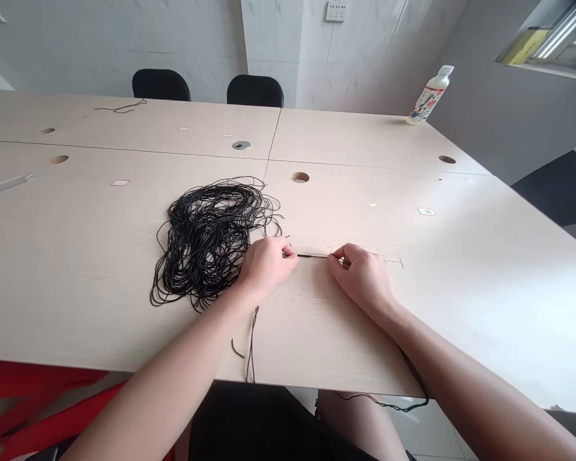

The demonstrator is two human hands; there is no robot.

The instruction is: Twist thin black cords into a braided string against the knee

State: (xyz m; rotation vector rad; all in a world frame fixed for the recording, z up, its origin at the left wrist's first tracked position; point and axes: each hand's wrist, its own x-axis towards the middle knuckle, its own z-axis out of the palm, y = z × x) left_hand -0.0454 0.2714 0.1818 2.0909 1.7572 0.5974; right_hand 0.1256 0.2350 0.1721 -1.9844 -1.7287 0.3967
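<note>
A short stretch of thin black cord point(312, 256) runs taut between my two hands, just over the tabletop. My left hand point(270, 261) pinches its left end, and my right hand point(362, 272) pinches it on the right, beside faint pencil marks point(393, 260). Left of my left hand lies a big loose heap of black cord point(206, 240). Two cord strands point(251, 349) hang from below my left wrist over the front edge. More black cord point(415, 378) trails past my right forearm and off the table. A small cord scrap point(237, 349) lies near the edge.
The pale wooden table point(139, 333) has several round holes, one point(300, 177) beyond my hands. A white bottle point(431, 96) stands at the far right corner. Cord bits point(122, 107) lie far left, near a clear strip point(7, 186). Two black chairs point(255, 91) stand behind.
</note>
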